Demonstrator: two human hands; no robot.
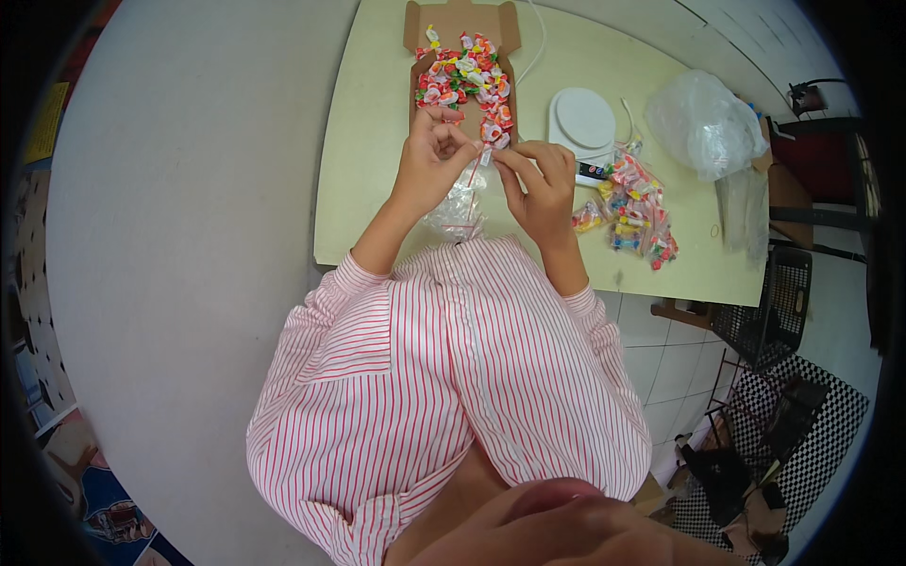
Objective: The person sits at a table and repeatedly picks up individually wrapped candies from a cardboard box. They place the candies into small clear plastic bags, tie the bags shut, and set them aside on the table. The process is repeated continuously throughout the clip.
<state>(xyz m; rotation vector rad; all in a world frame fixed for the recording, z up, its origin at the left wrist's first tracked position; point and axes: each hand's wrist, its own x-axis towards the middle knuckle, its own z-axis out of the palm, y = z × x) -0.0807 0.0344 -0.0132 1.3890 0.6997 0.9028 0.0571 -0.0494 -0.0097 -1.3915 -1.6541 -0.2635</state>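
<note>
Both hands meet just in front of the near end of an open cardboard box (513,78), which holds many wrapped candies (460,74). Between my fingertips is a small wrapped piece (486,154), pale with a bit of red. My left hand (439,152) pinches its left side with thumb and forefinger, the other fingers curled. My right hand (541,177) pinches it from the right. Beneath the hands, clear plastic bags with red seal lines (460,205) lie at the table edge against the striped shirt. What exactly the small piece is cannot be told.
A white kitchen scale (586,120) with a cable stands right of the box. Filled candy bags (637,205) are piled nearer on the right. A large translucent plastic bag (704,124) and flat clear bags (742,212) lie at the far right of the pale table (375,141). A black plastic basket (771,311) is beyond its right edge.
</note>
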